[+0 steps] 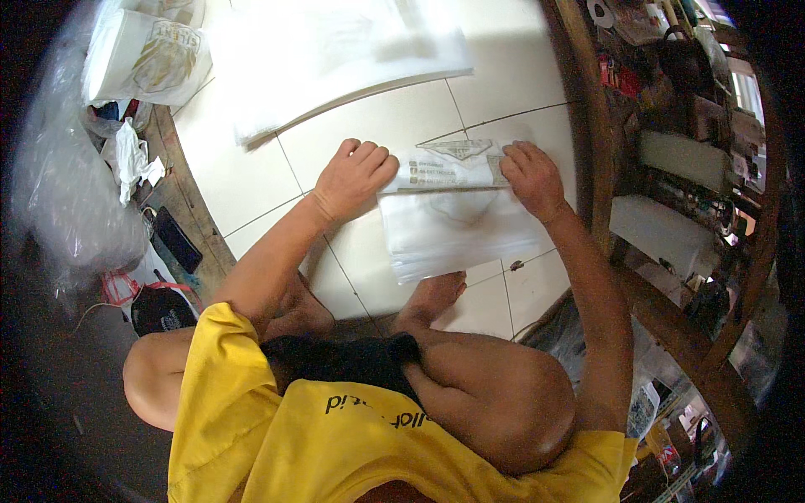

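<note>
A whitish plastic bag (453, 173) with gold-brown print lies folded over into a flat strip in front of me. My left hand (357, 176) has its fingers curled closed at the strip's left end. At the right end, the fingers of my right hand (532, 179) are also closed on it. Just nearer to me, touching or under the strip, rests a stack of flat whitish plastic bags (457, 239), its layered edge toward my foot. What lies under my fingertips is hidden.
Farther off, a large flat stack of clear whitish plastic sheets (360, 84) covers the tiles (251, 180). A printed plastic bundle (147, 59) and crumpled clear plastic (75, 184) stand at left, near a dark phone-like slab (176, 241). Wooden shelving (591, 126) with clutter runs along the right.
</note>
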Demonstrator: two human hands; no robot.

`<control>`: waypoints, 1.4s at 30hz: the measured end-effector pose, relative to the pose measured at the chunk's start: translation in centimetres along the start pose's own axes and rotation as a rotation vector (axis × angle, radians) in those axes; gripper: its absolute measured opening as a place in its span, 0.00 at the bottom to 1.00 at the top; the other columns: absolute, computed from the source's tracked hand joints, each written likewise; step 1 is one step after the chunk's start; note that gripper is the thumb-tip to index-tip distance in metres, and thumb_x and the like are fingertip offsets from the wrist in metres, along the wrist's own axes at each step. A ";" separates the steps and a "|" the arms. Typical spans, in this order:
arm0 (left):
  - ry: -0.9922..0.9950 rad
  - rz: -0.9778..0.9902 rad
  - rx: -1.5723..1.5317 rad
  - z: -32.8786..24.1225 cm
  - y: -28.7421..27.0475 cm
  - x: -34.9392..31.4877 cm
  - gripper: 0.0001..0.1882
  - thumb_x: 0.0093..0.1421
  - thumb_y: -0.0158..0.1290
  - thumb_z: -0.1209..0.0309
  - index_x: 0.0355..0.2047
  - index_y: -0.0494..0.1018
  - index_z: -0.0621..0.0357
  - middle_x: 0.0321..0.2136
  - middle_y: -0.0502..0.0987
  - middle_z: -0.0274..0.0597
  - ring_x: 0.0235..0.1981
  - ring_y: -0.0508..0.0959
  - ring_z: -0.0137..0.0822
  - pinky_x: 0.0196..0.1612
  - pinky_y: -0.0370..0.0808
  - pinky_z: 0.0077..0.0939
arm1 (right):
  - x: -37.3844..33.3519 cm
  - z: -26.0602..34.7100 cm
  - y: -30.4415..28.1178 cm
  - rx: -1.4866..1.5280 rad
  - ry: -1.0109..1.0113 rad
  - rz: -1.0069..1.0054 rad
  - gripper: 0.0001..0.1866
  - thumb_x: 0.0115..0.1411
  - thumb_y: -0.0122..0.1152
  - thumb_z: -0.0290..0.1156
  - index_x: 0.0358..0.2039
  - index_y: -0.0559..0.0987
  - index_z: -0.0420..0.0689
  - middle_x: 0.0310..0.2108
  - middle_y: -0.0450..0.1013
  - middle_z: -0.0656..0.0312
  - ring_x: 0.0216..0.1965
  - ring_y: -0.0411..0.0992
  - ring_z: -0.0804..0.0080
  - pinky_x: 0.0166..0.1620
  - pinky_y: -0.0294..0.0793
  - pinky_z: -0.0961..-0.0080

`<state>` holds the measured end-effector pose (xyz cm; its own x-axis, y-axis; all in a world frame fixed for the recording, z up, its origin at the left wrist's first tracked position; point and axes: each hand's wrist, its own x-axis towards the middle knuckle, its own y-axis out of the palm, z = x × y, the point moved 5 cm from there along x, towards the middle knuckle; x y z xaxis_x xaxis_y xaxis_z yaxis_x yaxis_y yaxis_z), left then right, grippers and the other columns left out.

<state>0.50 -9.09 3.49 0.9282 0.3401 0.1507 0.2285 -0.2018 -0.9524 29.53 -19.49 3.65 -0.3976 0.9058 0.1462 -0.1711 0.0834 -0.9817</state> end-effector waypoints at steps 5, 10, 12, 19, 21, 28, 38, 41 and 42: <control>0.095 0.027 0.069 -2.2 1.3 -1.7 0.22 0.57 0.55 0.70 0.52 0.68 0.54 0.48 0.72 0.44 0.50 0.73 0.42 0.55 0.69 0.46 | -2.9 0.7 2.0 -0.053 0.053 0.218 0.14 0.56 0.62 0.29 0.44 0.75 0.46 0.61 0.69 0.49 0.64 0.65 0.42 0.66 0.66 0.45; 0.136 0.239 0.057 -2.7 -0.3 -2.8 0.36 0.53 0.61 0.65 0.62 0.64 0.54 0.61 0.68 0.52 0.61 0.69 0.51 0.66 0.63 0.55 | -1.7 0.9 -1.0 -0.162 -0.025 0.537 0.23 0.53 0.70 0.33 0.49 0.73 0.46 0.68 0.61 0.48 0.72 0.54 0.42 0.70 0.56 0.40; 0.103 0.345 -0.064 -2.8 -1.6 -2.2 0.38 0.55 0.61 0.65 0.65 0.62 0.54 0.64 0.66 0.55 0.64 0.67 0.54 0.68 0.61 0.57 | -0.4 1.2 -3.5 -0.038 0.040 0.633 0.32 0.52 0.72 0.37 0.57 0.73 0.48 0.68 0.62 0.47 0.72 0.54 0.43 0.70 0.56 0.39; -0.230 0.223 -0.402 -1.3 0.0 2.9 0.43 0.52 0.67 0.59 0.66 0.61 0.57 0.62 0.67 0.59 0.60 0.69 0.58 0.63 0.69 0.50 | 6.3 0.9 -0.7 0.198 0.150 0.803 0.42 0.46 0.79 0.39 0.61 0.71 0.44 0.58 0.69 0.46 0.61 0.68 0.45 0.63 0.67 0.49; -0.403 0.515 -0.420 -2.1 0.3 4.6 0.43 0.51 0.68 0.58 0.63 0.63 0.59 0.61 0.67 0.59 0.59 0.70 0.58 0.61 0.71 0.49 | 6.4 1.2 -0.1 0.145 0.106 0.774 0.41 0.44 0.79 0.39 0.59 0.71 0.44 0.53 0.71 0.48 0.57 0.70 0.46 0.60 0.71 0.53; -0.312 0.438 0.028 -5.1 0.4 4.4 0.17 0.56 0.59 0.65 0.45 0.72 0.55 0.43 0.76 0.44 0.47 0.75 0.44 0.49 0.72 0.41 | 5.3 3.1 -2.1 0.189 0.158 0.706 0.26 0.49 0.74 0.34 0.47 0.73 0.45 0.46 0.72 0.51 0.53 0.73 0.49 0.52 0.76 0.55; -0.268 0.161 -0.343 -12.9 -0.6 0.4 0.28 0.56 0.61 0.62 0.53 0.71 0.64 0.57 0.70 0.59 0.63 0.66 0.58 0.65 0.63 0.55 | -4.6 5.5 -1.0 0.044 -0.015 0.229 0.13 0.59 0.61 0.37 0.41 0.72 0.48 0.48 0.71 0.52 0.58 0.70 0.49 0.64 0.68 0.48; -0.410 0.252 -0.612 -10.7 0.0 1.5 0.38 0.53 0.66 0.56 0.58 0.67 0.65 0.60 0.68 0.61 0.64 0.66 0.61 0.65 0.66 0.54 | -5.5 5.2 -0.3 0.032 -0.011 0.195 0.13 0.59 0.61 0.37 0.42 0.72 0.48 0.51 0.71 0.51 0.61 0.68 0.49 0.68 0.64 0.45; -0.462 0.297 -0.699 -9.6 0.5 2.0 0.42 0.51 0.68 0.54 0.60 0.66 0.65 0.60 0.68 0.62 0.63 0.66 0.62 0.64 0.68 0.54 | -5.6 5.3 -0.3 0.034 -0.001 0.205 0.13 0.59 0.61 0.37 0.42 0.72 0.48 0.52 0.70 0.50 0.62 0.67 0.49 0.68 0.63 0.44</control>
<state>5.28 -17.31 5.85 0.8009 0.4909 -0.3430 0.2645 -0.8039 -0.5328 27.03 -26.76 3.79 -0.4282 0.9020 -0.0561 -0.1167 -0.1167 -0.9863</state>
